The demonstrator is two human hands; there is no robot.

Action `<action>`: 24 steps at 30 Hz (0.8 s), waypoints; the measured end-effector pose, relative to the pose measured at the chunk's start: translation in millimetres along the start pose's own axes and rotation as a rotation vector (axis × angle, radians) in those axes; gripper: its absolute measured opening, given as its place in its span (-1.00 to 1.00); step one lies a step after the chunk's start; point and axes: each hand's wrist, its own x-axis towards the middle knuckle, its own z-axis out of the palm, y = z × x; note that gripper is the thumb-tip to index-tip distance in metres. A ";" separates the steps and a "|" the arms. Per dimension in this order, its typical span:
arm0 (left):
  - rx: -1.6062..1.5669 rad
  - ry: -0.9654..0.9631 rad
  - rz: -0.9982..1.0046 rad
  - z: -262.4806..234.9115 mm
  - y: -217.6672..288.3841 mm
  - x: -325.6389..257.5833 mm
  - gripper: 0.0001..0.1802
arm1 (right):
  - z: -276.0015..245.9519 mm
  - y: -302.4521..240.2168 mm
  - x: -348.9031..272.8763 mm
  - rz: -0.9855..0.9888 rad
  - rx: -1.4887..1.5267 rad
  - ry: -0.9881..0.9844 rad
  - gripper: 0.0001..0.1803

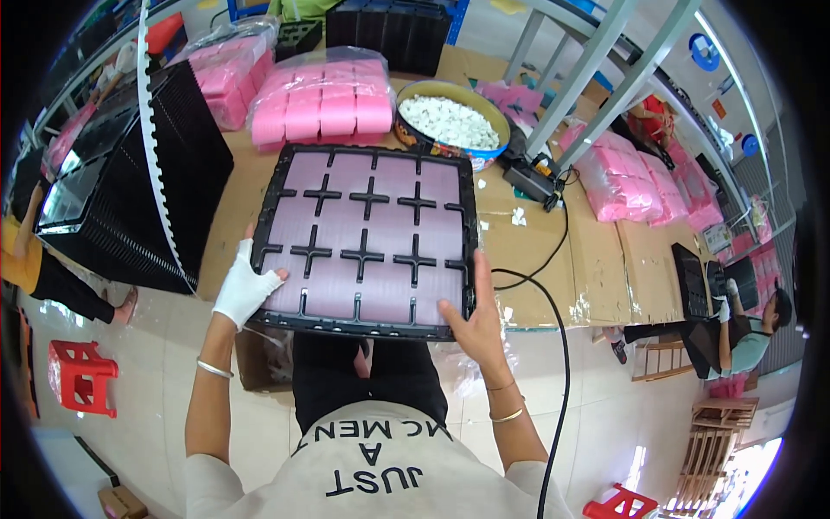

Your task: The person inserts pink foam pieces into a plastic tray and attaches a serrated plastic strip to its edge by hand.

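Note:
A square black plastic tray [470, 203] with cross-shaped dividers lies between my two hands at the table's front edge. Smooth lilac-pink material [346, 177] fills its sections. My left hand [242, 288], in a white glove with bare fingertips, grips the tray's near left corner, thumb over the rim. On the near right corner, my bare right hand [477, 324] clasps the side with its thumb on top. The undersides of both grips are hidden by the tray.
A cardboard-covered table [596, 268] carries bagged pink blocks [324, 99], a round tin [490, 154] of white bits and a black power adapter [529, 177] with a cable. Tall stacked black trays [186, 130] stand left. A co-worker [748, 342] is at the right.

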 end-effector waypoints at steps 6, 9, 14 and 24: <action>-0.171 -0.042 0.073 -16.0 -11.5 -21.3 0.07 | -7.2 -8.0 4.0 0.062 0.346 -0.129 0.08; -0.221 -0.128 0.051 -22.0 8.5 -27.7 0.07 | -10.2 -3.8 -1.5 0.137 0.410 -0.124 0.11; 0.380 0.033 0.445 -15.2 2.6 -66.2 -0.15 | -1.9 -16.6 -3.4 0.074 0.290 -0.066 -0.03; 0.830 -0.060 0.679 29.7 52.2 -81.1 -0.06 | -28.0 -86.7 3.8 -0.084 0.115 0.059 -0.33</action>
